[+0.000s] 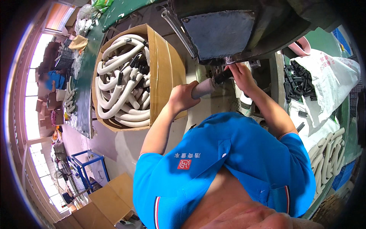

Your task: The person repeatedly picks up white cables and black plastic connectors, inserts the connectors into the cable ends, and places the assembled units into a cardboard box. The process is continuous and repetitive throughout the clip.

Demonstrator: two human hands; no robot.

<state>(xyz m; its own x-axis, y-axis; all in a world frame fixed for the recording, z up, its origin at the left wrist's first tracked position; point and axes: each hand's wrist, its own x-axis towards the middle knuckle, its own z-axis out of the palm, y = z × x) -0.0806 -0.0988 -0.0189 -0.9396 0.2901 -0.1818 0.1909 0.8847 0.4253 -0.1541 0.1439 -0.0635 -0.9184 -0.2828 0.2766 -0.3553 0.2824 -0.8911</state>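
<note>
My left hand (183, 97) is wrapped round a pale grey foam-covered tube (203, 89), just below the machine. A black end piece (222, 77) sticks out of the tube's far end. The fingers of my right hand (244, 78) are closed at that black piece, close under the machine's lower edge; their tips are partly hidden. Above both hands hangs the dark machine (218, 32) with a worn grey-blue plate on it. Small metal parts of the machine show beside my right fingers.
On the left, a cardboard box (164, 65) holds many similar curved tubes (114, 100). Black plastic parts (299, 82) lie by a white sack (329, 82) on the right, with more tubes (327, 155) nearer. A blue-framed cart (88, 162) and a distant person (57, 79) are farther left.
</note>
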